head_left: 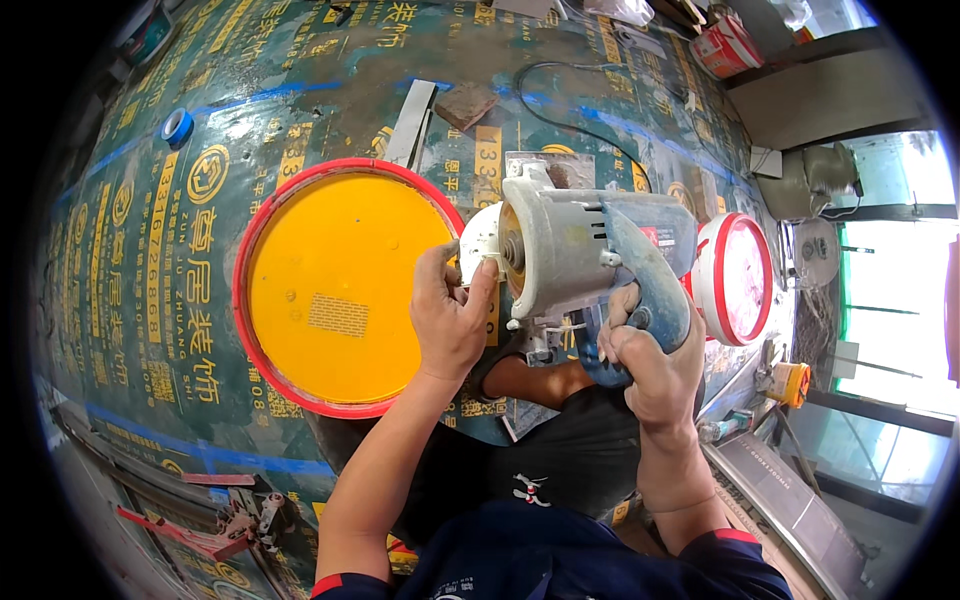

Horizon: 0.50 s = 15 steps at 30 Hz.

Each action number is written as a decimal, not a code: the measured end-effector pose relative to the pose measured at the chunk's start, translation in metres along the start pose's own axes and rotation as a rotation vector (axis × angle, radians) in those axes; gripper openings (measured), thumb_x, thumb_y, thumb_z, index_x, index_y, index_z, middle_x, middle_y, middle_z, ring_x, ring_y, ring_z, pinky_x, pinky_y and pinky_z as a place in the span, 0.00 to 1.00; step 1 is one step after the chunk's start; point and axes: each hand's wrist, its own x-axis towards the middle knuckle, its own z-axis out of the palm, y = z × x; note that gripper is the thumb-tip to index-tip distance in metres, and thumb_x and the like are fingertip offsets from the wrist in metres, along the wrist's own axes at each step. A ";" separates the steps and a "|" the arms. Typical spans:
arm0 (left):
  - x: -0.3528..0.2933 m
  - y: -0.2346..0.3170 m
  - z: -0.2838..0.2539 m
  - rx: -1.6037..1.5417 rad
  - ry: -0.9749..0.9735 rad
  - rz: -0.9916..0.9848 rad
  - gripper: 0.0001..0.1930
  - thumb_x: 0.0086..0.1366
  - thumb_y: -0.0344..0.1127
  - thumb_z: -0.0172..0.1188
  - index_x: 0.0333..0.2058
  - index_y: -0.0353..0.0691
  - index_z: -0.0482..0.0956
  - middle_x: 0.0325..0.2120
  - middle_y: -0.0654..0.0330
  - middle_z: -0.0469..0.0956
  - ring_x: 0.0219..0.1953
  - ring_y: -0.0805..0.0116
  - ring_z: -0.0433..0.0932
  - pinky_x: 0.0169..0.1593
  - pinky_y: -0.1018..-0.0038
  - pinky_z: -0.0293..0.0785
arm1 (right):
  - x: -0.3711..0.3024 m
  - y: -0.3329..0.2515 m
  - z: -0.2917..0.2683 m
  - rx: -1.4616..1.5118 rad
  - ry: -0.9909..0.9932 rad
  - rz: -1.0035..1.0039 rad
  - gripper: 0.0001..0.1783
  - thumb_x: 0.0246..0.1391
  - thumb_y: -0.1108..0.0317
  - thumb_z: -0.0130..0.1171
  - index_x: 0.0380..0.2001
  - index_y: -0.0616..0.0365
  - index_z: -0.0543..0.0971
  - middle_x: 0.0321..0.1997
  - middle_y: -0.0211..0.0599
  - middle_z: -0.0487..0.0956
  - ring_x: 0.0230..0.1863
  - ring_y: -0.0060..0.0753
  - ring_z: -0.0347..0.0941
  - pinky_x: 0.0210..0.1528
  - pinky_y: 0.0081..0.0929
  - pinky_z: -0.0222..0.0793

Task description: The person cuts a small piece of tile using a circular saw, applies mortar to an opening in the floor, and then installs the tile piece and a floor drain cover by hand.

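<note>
My right hand is wrapped round the blue rear handle of a dusty handheld power cutter, a tile-cutter type with a grey housing. It is raised over my lap and turned so its round guard and spindle face left. At the spindle side, my left hand pinches a white rounded piece between thumb and fingers. Whether that piece is fixed to the cutter, I cannot tell. Left of the cutter, below my left hand, stands a large bucket with a yellow lid and red rim.
A white bucket with a red rim stands at the right, near a small orange-yellow tub. A black cable curves over the green printed floor sheeting. Blue tape lies far left; a red metal tool is near left. A tile strip lies beyond the lid.
</note>
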 end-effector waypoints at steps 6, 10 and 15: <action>0.001 0.004 0.000 -0.001 -0.016 -0.003 0.19 0.64 0.41 0.68 0.46 0.33 0.77 0.26 0.60 0.68 0.23 0.71 0.65 0.28 0.72 0.65 | 0.000 0.002 -0.002 -0.017 -0.007 -0.008 0.18 0.51 0.77 0.55 0.47 0.69 0.74 0.31 0.29 0.75 0.29 0.16 0.69 0.32 0.17 0.68; 0.001 0.002 0.002 -0.027 -0.015 -0.011 0.19 0.64 0.40 0.68 0.46 0.33 0.77 0.26 0.59 0.68 0.23 0.69 0.66 0.28 0.71 0.65 | 0.001 -0.004 0.006 -0.041 0.047 0.012 0.18 0.49 0.76 0.54 0.45 0.69 0.73 0.30 0.31 0.74 0.27 0.18 0.68 0.32 0.19 0.67; 0.003 0.005 0.001 0.003 -0.015 0.007 0.18 0.64 0.40 0.67 0.45 0.33 0.77 0.25 0.60 0.68 0.23 0.69 0.65 0.28 0.71 0.65 | 0.003 -0.002 0.006 -0.064 0.035 0.031 0.16 0.50 0.78 0.55 0.45 0.68 0.75 0.29 0.29 0.75 0.28 0.16 0.69 0.32 0.17 0.68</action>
